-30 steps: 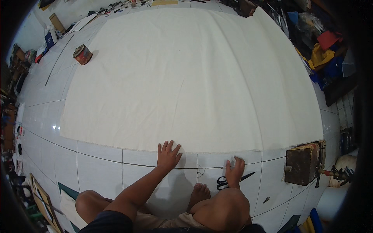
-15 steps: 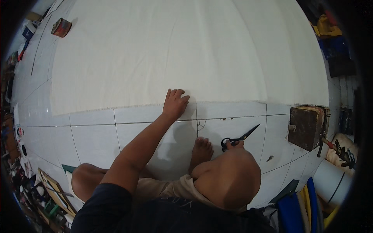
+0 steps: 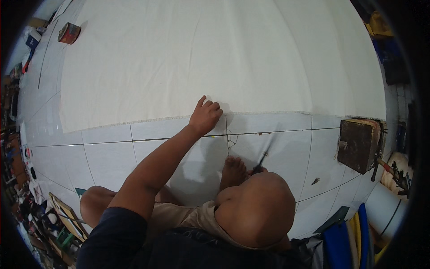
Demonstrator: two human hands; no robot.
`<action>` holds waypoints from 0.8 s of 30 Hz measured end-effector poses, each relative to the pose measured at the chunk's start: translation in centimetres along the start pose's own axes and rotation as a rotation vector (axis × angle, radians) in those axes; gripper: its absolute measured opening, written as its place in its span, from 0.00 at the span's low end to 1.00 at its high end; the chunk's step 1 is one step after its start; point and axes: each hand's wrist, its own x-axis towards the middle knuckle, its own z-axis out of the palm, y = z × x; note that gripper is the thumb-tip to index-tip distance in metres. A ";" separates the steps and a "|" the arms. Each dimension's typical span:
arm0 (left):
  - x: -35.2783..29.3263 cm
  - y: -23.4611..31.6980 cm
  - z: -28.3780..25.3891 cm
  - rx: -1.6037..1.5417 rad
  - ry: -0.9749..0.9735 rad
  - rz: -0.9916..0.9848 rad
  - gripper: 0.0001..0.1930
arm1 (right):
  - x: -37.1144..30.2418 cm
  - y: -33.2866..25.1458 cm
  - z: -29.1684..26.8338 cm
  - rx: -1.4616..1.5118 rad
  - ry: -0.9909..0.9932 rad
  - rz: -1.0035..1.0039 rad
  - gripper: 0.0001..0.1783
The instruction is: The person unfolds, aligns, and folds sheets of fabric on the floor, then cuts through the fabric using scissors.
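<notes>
A large cream cloth with a frayed near edge lies spread over the tiled floor. At that edge is my left hand, its fingers bunched on the cloth and one finger stuck out. Whether a fold is pinched under it is hard to see. My right hand is mostly hidden behind my raised right knee; it grips dark-handled scissors. Their blades point away and slightly right, blurred and seen nearly edge-on, short of the cloth.
A dark, worn block-shaped object stands by the cloth's near right corner. A round rusty tin sits at the far left. My bare foot rests on the tiles. Blue and yellow sheets stand at lower right, and clutter lines the left side.
The scissors have turned from lying low and pointing right to pointing more forward, with the blades edge-on. My left hand has shifted slightly and its fingers have bunched more.
</notes>
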 end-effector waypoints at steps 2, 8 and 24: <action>0.6 0.3 0.2 0.014 -0.001 0.025 0.06 | -1.0 -0.5 1.7 0.116 -0.126 0.046 0.08; 0.8 0.5 0.8 -0.025 0.051 -0.028 0.04 | -2.8 -2.7 6.1 -0.913 -0.149 -0.376 0.17; 0.6 1.7 0.4 -0.267 0.245 -0.087 0.10 | 2.2 0.2 7.7 -0.684 -0.248 -0.249 0.22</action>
